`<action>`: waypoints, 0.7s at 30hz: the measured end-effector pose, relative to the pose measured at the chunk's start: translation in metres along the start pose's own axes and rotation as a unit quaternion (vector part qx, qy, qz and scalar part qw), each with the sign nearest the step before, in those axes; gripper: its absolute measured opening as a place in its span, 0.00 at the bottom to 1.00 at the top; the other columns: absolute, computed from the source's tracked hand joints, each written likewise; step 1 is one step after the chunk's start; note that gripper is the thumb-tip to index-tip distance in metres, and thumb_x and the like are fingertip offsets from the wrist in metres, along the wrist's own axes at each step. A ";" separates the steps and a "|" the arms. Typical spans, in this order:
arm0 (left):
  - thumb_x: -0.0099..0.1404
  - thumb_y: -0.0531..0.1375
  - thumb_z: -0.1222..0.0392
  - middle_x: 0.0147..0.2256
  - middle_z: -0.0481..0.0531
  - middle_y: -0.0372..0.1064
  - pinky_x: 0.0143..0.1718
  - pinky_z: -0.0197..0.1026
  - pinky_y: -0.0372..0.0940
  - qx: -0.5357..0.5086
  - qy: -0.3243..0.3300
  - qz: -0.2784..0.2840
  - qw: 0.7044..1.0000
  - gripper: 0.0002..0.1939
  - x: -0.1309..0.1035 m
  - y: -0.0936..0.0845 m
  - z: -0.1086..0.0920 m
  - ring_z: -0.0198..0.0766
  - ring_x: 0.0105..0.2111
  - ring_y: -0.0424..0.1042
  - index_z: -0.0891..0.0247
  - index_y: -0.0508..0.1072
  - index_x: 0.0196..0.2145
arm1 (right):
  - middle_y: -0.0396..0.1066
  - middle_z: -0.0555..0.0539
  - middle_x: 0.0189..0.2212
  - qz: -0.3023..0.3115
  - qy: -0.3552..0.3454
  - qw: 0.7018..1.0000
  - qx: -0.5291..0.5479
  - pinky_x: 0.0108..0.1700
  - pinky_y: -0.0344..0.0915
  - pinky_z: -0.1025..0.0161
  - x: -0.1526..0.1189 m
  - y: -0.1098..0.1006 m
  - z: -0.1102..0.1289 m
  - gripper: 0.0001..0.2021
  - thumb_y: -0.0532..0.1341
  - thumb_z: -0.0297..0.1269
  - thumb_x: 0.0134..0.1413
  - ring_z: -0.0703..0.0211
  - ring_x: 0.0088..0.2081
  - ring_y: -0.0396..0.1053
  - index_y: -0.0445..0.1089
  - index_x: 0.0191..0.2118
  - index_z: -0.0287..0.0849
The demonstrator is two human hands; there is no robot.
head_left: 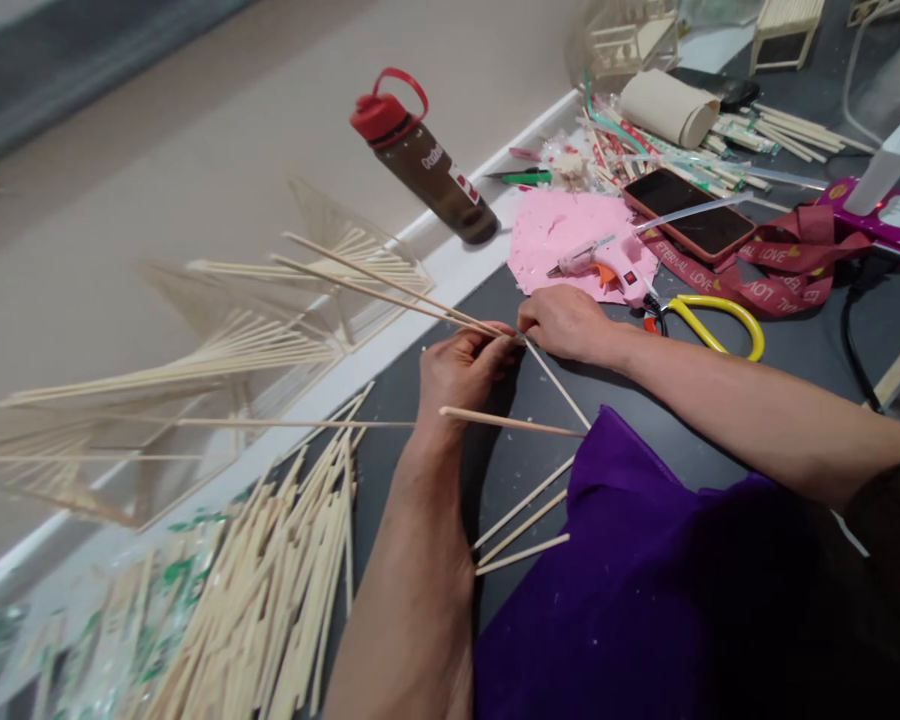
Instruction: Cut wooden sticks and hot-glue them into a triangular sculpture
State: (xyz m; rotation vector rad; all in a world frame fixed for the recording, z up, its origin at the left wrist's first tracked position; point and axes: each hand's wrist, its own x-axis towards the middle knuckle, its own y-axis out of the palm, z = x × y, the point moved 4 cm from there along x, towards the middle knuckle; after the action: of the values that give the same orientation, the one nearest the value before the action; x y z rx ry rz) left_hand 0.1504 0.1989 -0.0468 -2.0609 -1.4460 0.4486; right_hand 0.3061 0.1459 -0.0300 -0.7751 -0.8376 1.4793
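Thin wooden chopsticks (390, 290) stretch out to the upper left from my left hand (465, 365), which is closed with thumb and fingers pinching them near one end. My right hand (562, 320) meets it there, its fingers curled in around the end of another chopstick (557, 383) that slants down toward the purple cloth (615, 540). The exact joint between the fingertips is partly hidden. A further chopstick (510, 421) crosses beside my left wrist, and several more poke out below it. Just beyond my right hand, a pink glue gun (607, 265) lies on a pink sheet (532, 235).
Loose chopsticks (270, 590) are heaped at the lower left. Stick frames (270, 350) stand along the wall. A red-capped bottle (442, 180) stands behind my hands. Yellow-handled scissors (720, 320), a phone (690, 212), a ribbon (780, 280) and a purple power strip (885, 220) lie right.
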 end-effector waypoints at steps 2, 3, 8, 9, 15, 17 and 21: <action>0.55 0.64 0.51 0.27 0.51 0.77 0.25 0.36 0.69 0.000 0.004 0.000 1.000 0.16 0.001 0.001 0.000 0.39 0.26 0.75 0.64 0.81 0.36 | 0.80 0.42 0.51 -0.004 0.002 1.000 -0.019 0.49 0.68 0.60 -0.001 0.002 0.002 0.18 0.56 0.29 0.61 0.51 0.53 0.75 0.80 0.51 0.44; 0.55 0.64 0.51 0.27 0.51 0.76 0.25 0.36 0.69 0.001 0.006 0.000 1.000 0.15 0.001 0.001 0.000 0.39 0.26 0.75 0.64 0.81 0.36 | 0.80 0.41 0.50 -0.004 0.001 1.000 -0.028 0.48 0.69 0.59 -0.002 0.002 0.003 0.18 0.56 0.30 0.61 0.49 0.53 0.75 0.80 0.51 0.43; 0.57 0.63 0.53 0.28 0.52 0.77 0.27 0.37 0.69 0.002 0.024 0.001 1.000 0.13 -0.001 0.002 -0.001 0.39 0.27 0.75 0.63 0.81 0.35 | 0.80 0.39 0.48 0.001 -0.008 0.999 -0.052 0.46 0.70 0.57 -0.007 0.003 0.008 0.17 0.57 0.33 0.61 0.45 0.52 0.76 0.80 0.50 0.41; 0.57 0.63 0.53 0.29 0.52 0.77 0.27 0.37 0.69 0.004 0.028 0.002 1.000 0.13 -0.001 0.002 -0.001 0.39 0.27 0.75 0.63 0.81 0.35 | 0.80 0.39 0.48 0.003 -0.008 0.998 -0.057 0.46 0.70 0.57 -0.007 0.004 0.009 0.17 0.57 0.33 0.61 0.45 0.52 0.76 0.80 0.50 0.41; 0.58 0.62 0.55 0.30 0.52 0.77 0.29 0.37 0.70 0.015 0.050 0.000 0.999 0.11 -0.004 0.002 -0.004 0.40 0.29 0.76 0.62 0.81 0.34 | 0.78 0.38 0.52 0.011 -0.008 0.997 -0.077 0.47 0.70 0.60 -0.011 0.005 0.012 0.16 0.59 0.33 0.61 0.48 0.53 0.75 0.79 0.52 0.40; 0.58 0.62 0.55 0.30 0.52 0.78 0.29 0.37 0.70 0.016 0.053 -0.001 0.998 0.11 -0.004 0.003 -0.004 0.40 0.28 0.76 0.62 0.81 0.33 | 0.78 0.39 0.52 0.011 -0.007 0.997 -0.076 0.48 0.70 0.60 -0.010 0.005 0.011 0.17 0.59 0.33 0.61 0.48 0.53 0.75 0.79 0.52 0.40; 0.57 0.63 0.53 0.29 0.52 0.77 0.28 0.37 0.70 0.019 0.040 -0.004 0.999 0.12 -0.003 0.003 -0.003 0.40 0.28 0.75 0.62 0.81 0.34 | 0.80 0.41 0.48 0.016 -0.003 0.999 -0.044 0.48 0.69 0.60 -0.008 0.003 0.007 0.17 0.59 0.32 0.60 0.49 0.52 0.75 0.80 0.51 0.42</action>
State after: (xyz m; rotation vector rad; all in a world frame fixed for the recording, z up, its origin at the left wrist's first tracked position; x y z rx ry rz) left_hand 0.1535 0.1949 -0.0463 -2.0190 -1.3874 0.3847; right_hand 0.2991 0.1374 -0.0291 -0.8537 -0.9030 1.4822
